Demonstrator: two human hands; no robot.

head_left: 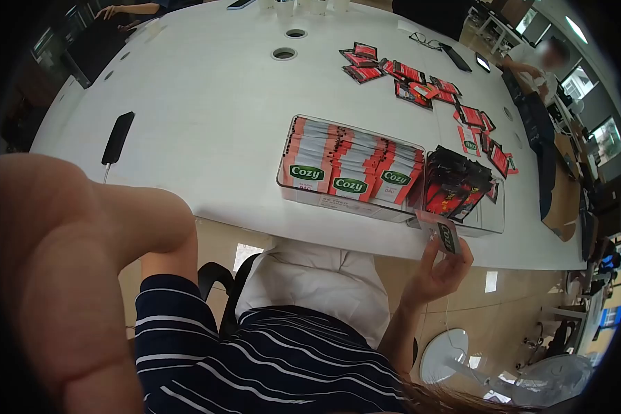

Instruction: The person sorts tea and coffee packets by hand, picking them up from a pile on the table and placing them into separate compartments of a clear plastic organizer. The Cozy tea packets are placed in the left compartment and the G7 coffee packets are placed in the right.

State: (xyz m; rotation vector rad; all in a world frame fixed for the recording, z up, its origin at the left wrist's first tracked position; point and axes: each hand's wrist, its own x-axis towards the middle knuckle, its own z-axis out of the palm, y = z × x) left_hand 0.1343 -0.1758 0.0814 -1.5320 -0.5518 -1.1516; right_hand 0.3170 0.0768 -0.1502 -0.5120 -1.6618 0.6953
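My right hand (441, 272) is at the table's front edge, its fingers pinching a red-and-white Cozy tea sachet (447, 237) with a green logo. Just beyond it stands a clear plastic box (352, 205). Rows of Cozy sachets (350, 176) stand upright in its left and middle part. A second clear bin (486, 224) on the right holds a pile of black-and-red sachets (455, 181). My left arm is bent up close to the camera, and my left hand (62, 276) looms large at the left edge; its fingers cannot be made out.
Loose red-and-black sachets (410, 72) lie scattered across the right of the white table (207, 90). A phone (119, 136) on a cable lies at left. Glasses (426, 41) and more phones lie at the far right. Co-workers sit at both sides. A fan (552, 379) stands behind, on the right.
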